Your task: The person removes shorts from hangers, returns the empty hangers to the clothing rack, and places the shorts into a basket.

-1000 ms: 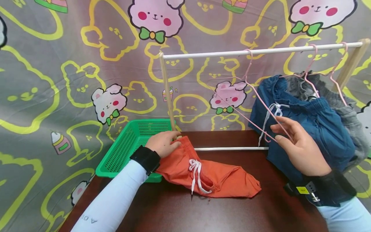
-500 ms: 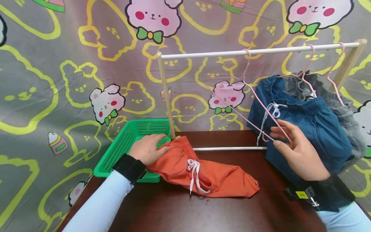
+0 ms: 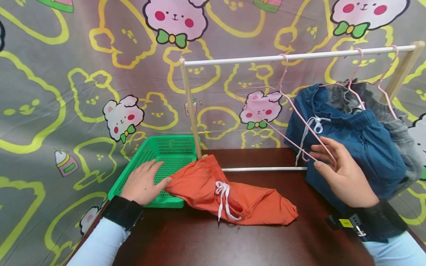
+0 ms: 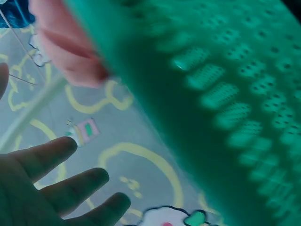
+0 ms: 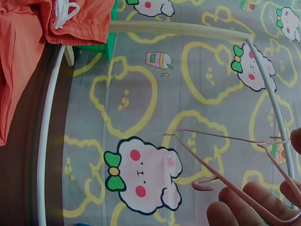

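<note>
Orange shorts (image 3: 206,184) with a white drawstring lie on the table, their left end over the edge of the green basket (image 3: 113,188). At that left end is my left hand (image 3: 143,183), fingers spread and straight above the basket; in the left wrist view the left hand (image 4: 66,188) holds nothing. My right hand (image 3: 346,175) has its curled fingers and thumb round the lower right corner of a pink hanger (image 3: 299,114), whose hook is on the rack's rail. In the right wrist view the hanger (image 5: 221,176) crosses the fingers of the right hand (image 5: 254,202).
A rack with a white top rail (image 3: 233,60) and wooden posts stands across the table (image 3: 213,244). Blue shorts (image 3: 362,144) and grey shorts (image 3: 404,144) hang at its right on pink hangers. A low white bar (image 3: 263,169) runs behind the orange shorts. Patterned cloth covers the background.
My left hand has let go of the orange shorts' waistband and moved left and down along them, its fingers spreading. The right hand has stayed on the hanger.
</note>
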The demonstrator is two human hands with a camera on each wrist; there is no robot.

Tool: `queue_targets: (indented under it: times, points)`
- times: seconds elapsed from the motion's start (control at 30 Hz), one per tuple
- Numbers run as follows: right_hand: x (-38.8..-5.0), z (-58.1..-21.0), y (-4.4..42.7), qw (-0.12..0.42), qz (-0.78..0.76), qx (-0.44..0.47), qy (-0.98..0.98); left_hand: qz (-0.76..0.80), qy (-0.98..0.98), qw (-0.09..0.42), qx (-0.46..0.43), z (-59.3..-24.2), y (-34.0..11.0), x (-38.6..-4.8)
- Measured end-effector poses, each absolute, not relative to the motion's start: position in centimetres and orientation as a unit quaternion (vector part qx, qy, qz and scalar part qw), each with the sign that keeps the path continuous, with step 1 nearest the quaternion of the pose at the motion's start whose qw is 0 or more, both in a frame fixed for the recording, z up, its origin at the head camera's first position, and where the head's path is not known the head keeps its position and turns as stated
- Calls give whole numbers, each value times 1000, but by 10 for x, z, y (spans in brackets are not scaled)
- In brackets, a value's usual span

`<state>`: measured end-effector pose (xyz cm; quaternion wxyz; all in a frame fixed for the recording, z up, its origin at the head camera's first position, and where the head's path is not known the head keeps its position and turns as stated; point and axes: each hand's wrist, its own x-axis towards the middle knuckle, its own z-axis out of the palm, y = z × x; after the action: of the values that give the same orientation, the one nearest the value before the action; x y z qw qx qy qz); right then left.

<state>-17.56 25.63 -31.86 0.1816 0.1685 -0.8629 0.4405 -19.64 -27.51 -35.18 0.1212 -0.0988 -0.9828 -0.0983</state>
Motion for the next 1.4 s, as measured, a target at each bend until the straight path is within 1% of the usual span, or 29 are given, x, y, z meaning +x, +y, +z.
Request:
queue_targets:
  times: [0.27, 0.47, 0.67, 0.93, 1.07, 1.27, 1.4]
  points:
    - [-176, -321, 258, 181, 441, 174, -862, -101, -984, 132, -61, -375, -309, -196]
    - [-178, -324, 259, 186, 444, 175, -859, -101, -988, 117, -26, -380, -330, -198]
    - [-178, -325, 260, 172, 424, 158, -875, -103, -989, 106, 8, -387, -346, -202]
    - [-180, -331, 255, 153, 425, 136, -882, -104, -990, 94, 25, -394, -351, -203]
    - [-181, -336, 256, 143, 431, 131, -881, -107, -989, 97, 29, -396, -352, -204]
    - [-181, -353, 257, 124, 445, 128, -877, -103, -988, 110, 30, -400, -352, -207]
    - [-180, -366, 255, 119, 438, 131, -882, -104, -989, 106, 29, -403, -351, -208]
